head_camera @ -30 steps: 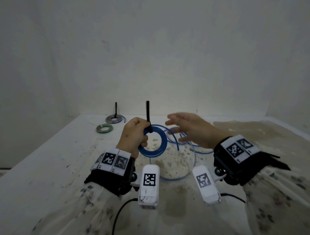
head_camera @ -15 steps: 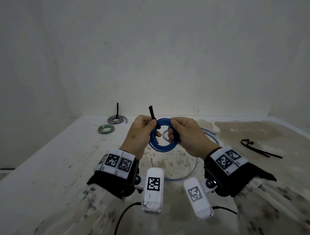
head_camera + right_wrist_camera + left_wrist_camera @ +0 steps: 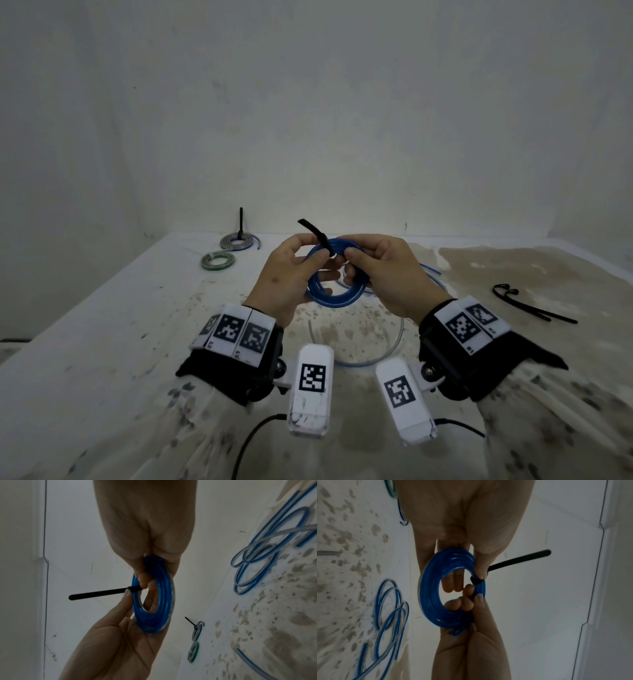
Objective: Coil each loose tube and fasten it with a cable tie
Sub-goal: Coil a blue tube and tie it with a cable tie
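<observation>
1. Right now I have the blue coil (image 3: 331, 278) lifted off the surface (image 3: 113, 329), mid-frame in the head view, with my left hand (image 3: 287, 274) and right hand (image 3: 387, 274) both curled round its rim.
2. My left thumb sits on the cable tie (image 3: 517, 561) where it wraps the turns; its black tail sticks out free toward the upper left of the head view. My right fingers (image 3: 467, 601) pinch the coil just beside the wrap.
3. I judge the tie snug but cannot tell if it is fully locked; if I let go early, the springy turns could fan open.
4. Pulling the tail at an angle might drag the wrap along the rim and let an inner turn slip out.
5. Loose blue tubing (image 3: 428, 274) lies on the surface right behind my hands; lowering the coil carelessly could snag it.
6. Spare ties (image 3: 527, 305) wait at right, well apart.
</observation>
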